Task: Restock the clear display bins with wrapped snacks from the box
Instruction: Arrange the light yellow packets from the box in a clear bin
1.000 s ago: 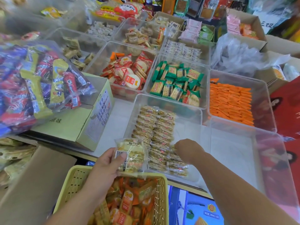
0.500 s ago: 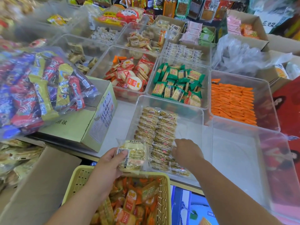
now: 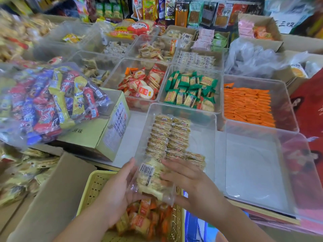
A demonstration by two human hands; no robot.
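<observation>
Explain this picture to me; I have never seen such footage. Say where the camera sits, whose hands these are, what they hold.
There is no machine: the grips are a person's bare hands, filmed by one wide camera worn on the head, looking down. The left hand holds a clear-wrapped pack of pale crackers; the right hand lays straight fingers on its other side. Ahead stands a clear plastic bin with two rows of similar crackers, beside an empty clear bin. Below the hands is a yellow plastic basket of orange-wrapped snacks.
</observation>
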